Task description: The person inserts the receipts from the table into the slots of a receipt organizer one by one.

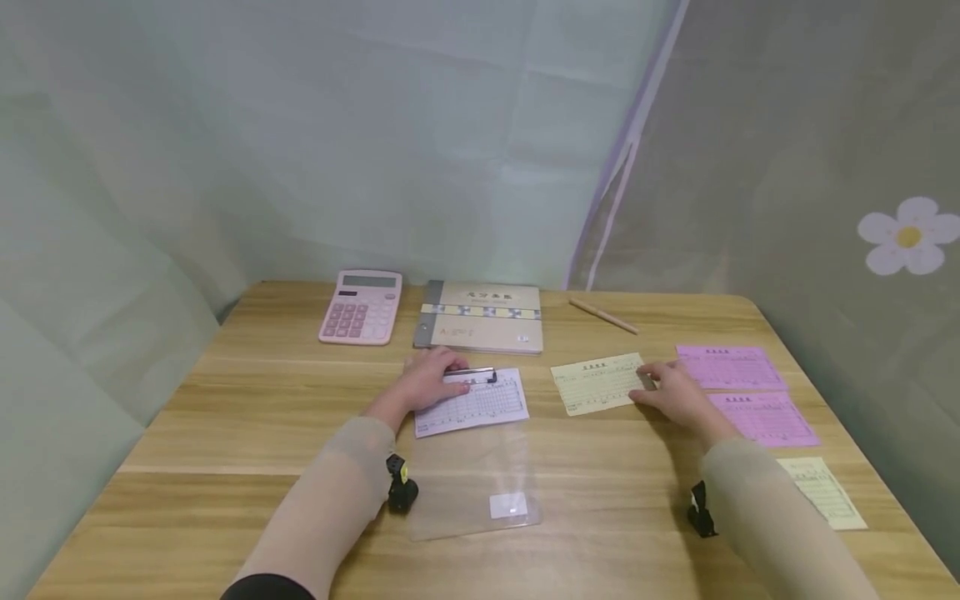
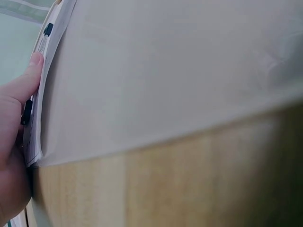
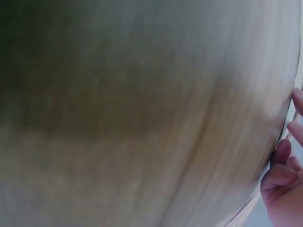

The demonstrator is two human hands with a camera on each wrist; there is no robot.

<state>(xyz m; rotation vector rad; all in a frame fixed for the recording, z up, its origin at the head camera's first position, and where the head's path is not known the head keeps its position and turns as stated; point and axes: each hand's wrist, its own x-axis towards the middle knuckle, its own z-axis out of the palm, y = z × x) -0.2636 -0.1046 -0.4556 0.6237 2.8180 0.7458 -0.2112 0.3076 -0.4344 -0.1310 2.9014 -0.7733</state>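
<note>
A clear clipboard lies on the table with a stack of white printed forms under its metal clip. My left hand holds the clip end, fingers over the clip and thumb on the forms; the left wrist view shows the thumb beside the clip's black end. To the right lies a pale yellow slip. My right hand touches its right edge with thumb and fingertips apart. In the right wrist view the fingers meet the tabletop at the edge of view.
Two purple slips and another yellow slip lie along the right side, the latter partly behind my right forearm. At the back are a pink calculator, a banded account book and a thin stick-like pen. Curtains hang behind the table.
</note>
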